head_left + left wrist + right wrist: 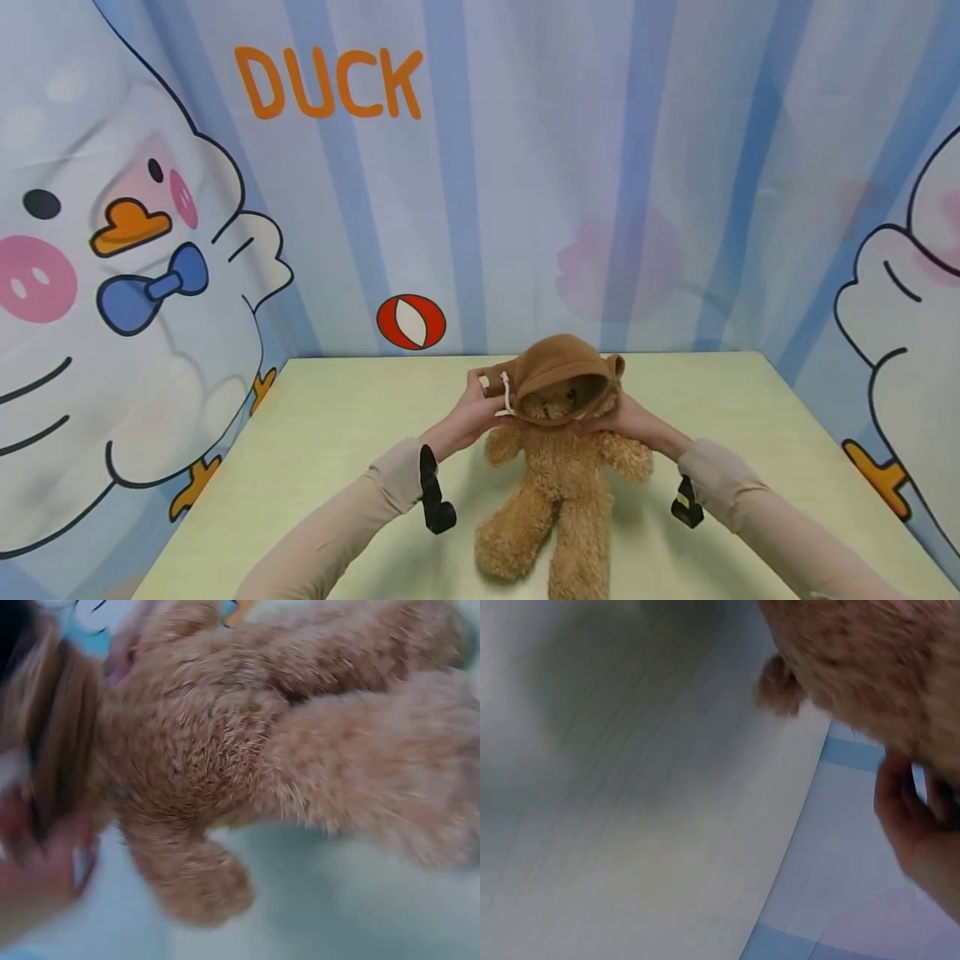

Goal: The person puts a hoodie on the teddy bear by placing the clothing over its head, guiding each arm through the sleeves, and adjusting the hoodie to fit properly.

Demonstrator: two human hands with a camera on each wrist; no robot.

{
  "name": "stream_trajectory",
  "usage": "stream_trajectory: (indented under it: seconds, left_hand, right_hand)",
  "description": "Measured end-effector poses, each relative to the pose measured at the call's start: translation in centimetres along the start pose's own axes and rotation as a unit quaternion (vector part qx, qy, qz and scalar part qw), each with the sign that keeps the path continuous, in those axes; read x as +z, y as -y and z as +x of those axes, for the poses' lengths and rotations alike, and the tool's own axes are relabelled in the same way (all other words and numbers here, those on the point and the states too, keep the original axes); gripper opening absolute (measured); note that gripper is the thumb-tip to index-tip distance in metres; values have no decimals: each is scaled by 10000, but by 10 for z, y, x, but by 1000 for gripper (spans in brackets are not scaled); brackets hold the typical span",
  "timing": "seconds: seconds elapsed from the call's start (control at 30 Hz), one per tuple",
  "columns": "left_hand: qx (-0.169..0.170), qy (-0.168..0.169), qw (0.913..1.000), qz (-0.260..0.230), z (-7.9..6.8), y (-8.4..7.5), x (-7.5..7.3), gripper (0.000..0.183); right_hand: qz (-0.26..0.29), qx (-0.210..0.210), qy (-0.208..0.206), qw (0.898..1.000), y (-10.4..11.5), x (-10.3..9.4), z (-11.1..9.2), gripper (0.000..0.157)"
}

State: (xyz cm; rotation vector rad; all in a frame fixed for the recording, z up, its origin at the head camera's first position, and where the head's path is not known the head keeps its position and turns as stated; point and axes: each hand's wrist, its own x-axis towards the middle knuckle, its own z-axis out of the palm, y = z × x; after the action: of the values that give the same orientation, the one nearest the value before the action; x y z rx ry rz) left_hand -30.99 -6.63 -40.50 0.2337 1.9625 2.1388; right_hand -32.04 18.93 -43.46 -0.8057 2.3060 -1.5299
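A fluffy light-brown teddy bear (564, 467) is held over the table, legs toward me. A brown hooded garment (555, 360) with small ears and a white drawstring (506, 393) covers the top of its head and shades its face. On the left, my left hand (474, 418) grips the garment's side; in the left wrist view the garment (64, 727) is bunched and blurred beside the fingers. My right hand (636, 419) holds the bear at the neck, below the head, with part of the fingers hidden behind it. Fur overlaps those fingertips in the right wrist view.
The pale yellow-green table (360, 400) extends to a blue striped backdrop (510, 167) printed with ducks and a red ball. Black straps circle both wrists, below beige sleeves (337, 521).
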Motion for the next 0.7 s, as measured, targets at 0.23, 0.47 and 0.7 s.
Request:
stream_trajectory:
  seconds: [0.23,0.47,0.7]
  left_hand:
    - [3075,-1644,8822,3164,-26,-25,26,23]
    - [3337,-518,8803,3331,-42,-43,62,72]
    - [2552,-1074,9340,2258,-30,-39,69,108]
  right_hand:
    - [-344,-188,-1923,9806,16,13,-1,87]
    - [-1478,-673,-3778,9115,45,40,7,91]
    - [-2269,-1424,-4085,8726,60,58,9,98]
